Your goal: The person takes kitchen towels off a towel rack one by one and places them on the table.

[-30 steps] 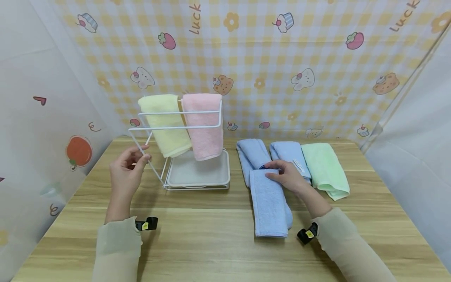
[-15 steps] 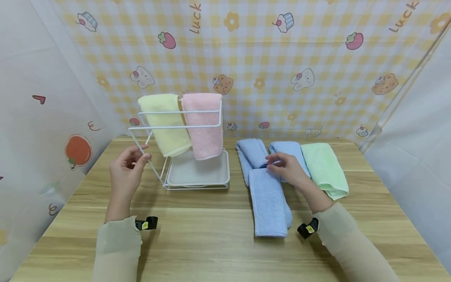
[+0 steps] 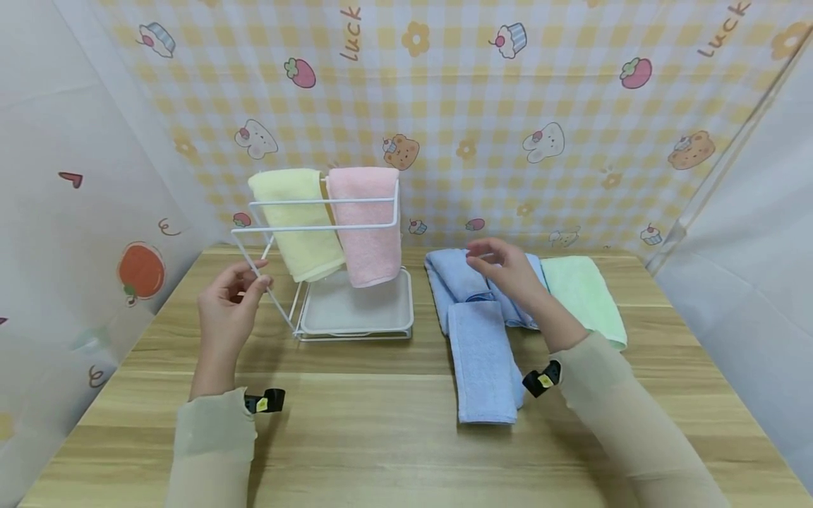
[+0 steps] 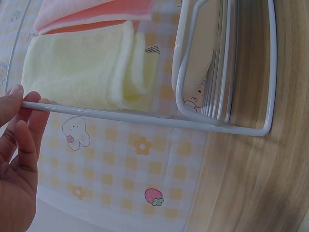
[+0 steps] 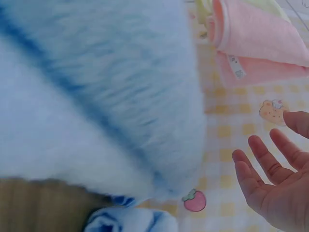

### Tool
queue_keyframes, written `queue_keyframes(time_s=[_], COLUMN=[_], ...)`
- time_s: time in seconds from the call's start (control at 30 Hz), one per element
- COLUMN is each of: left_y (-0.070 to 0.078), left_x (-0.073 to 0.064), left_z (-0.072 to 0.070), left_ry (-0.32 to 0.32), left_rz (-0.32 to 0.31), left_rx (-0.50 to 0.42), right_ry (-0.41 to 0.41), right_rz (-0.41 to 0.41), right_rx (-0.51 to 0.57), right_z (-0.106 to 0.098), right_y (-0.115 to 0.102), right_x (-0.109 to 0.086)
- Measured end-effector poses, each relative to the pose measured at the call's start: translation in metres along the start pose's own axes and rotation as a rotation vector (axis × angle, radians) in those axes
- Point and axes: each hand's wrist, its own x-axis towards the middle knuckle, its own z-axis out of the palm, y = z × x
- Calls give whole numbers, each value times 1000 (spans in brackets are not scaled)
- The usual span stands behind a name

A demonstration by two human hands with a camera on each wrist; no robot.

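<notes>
On the left of the table stands a white wire rack (image 3: pixel 286 230), with a yellow towel (image 3: pixel 298 257) and a pink towel (image 3: pixel 366 257) draped over its top bars. My left hand (image 3: pixel 227 310) pinches a side wire of this rack between thumb and fingers, as the left wrist view confirms. My right hand (image 3: pixel 513 276) holds nothing. Its fingers are relaxed and parted above the folded blue towels. One blue towel (image 3: pixel 485 367) lies nearest me, overlapping another blue towel (image 3: pixel 452 271). The third blue towel (image 3: pixel 536 267) is partly hidden behind my right hand.
A white tray (image 3: pixel 356 310) sits in the base of the rack. A folded green towel (image 3: pixel 581 289) lies at the right beside the blue ones, partly covered by my right forearm. Behind the wooden table (image 3: pixel 356 451) hangs a yellow-checked curtain (image 3: pixel 444 106).
My right hand has let go of the near blue towel's far end, then lifted and moved away from me over the farther blue towels. My left hand keeps its hold on the rack.
</notes>
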Motion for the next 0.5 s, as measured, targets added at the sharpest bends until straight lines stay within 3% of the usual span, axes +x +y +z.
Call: queue_keyframes(time_s=[0.23,0.5], left_y=[-1,0], left_x=[1,-1], left_z=[0,0], left_ry=[7,3], left_rz=[2,1], left_rx=[-5,-7], right_ry=[-4,34], right_rz=[-51,-122], right_rx=[98,139], right_z=[8,15], right_y=[-28,-63], right_x=[23,55])
